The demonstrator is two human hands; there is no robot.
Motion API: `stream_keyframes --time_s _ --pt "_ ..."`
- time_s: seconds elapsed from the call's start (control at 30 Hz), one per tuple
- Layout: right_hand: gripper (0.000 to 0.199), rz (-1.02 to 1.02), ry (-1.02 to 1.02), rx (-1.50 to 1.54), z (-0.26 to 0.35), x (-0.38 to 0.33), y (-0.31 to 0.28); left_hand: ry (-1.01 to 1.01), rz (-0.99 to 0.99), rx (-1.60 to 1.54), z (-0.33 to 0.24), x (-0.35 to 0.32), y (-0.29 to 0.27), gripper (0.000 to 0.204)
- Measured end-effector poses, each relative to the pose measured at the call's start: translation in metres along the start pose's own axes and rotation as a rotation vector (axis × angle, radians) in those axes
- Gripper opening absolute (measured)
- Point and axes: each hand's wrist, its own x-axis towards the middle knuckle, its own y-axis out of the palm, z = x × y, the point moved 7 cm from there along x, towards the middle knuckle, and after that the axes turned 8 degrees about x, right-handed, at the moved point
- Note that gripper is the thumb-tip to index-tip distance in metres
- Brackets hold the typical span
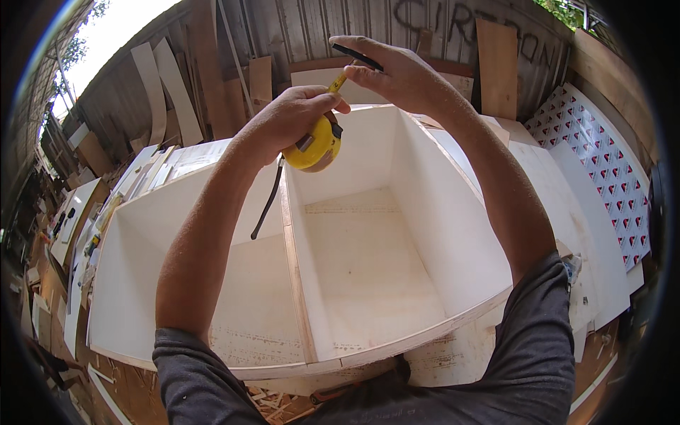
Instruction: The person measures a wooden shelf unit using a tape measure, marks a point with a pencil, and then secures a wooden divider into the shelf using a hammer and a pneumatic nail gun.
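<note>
The left hand (287, 117) is closed around a yellow tape measure (315, 145), knuckles up, with the forearm rising steeply from the lower edge. A black strap (268, 202) hangs from the tape measure into the box below. The right hand (393, 71) is raised just beyond it, wrist bent, fingers pinching the short pulled-out end of the tape (338, 81) while a black pencil (358, 57) lies gripped across the fingers. Both hands hover above the far edge of an open white box (453, 212), over the upright divider (294, 262) that splits it into two compartments. Wooden boards (496, 64) lean against the back wall (319, 28). A patterned sheet (609, 177) lies to the right.
</note>
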Motion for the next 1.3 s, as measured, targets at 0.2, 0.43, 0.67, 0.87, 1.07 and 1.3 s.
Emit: stream_keyframes --time_s 0.2,0.43,0.67,0.87,1.07,1.3 --pt "0.037 0.208 0.148 -0.066 -0.098 0.003 0.027 -0.03 0.065 0.129 0.048 0.06 -0.009 0.045" --pt "0.021 0.052 0.896 0.372 -0.284 -0.066 0.034 -0.384 -0.076 0.537 0.205 0.082 -0.052 0.042" --pt "0.016 0.068 1.046 -0.167 -0.409 -0.145 0.059 -0.668 -0.063 0.81 0.255 0.094 -0.061 0.045" --pt "0.016 0.062 0.919 -0.169 -0.396 -0.127 0.079 -0.786 0.017 1.025 0.262 0.094 -0.075 0.042" --pt "0.031 0.059 0.916 -0.246 -0.375 -0.126 0.081 -0.783 0.052 1.079 0.251 0.091 -0.075 0.04" --pt "0.04 0.081 0.944 -0.234 -0.371 -0.134 0.08 -0.755 0.085 1.165 0.246 0.097 -0.072 0.039"
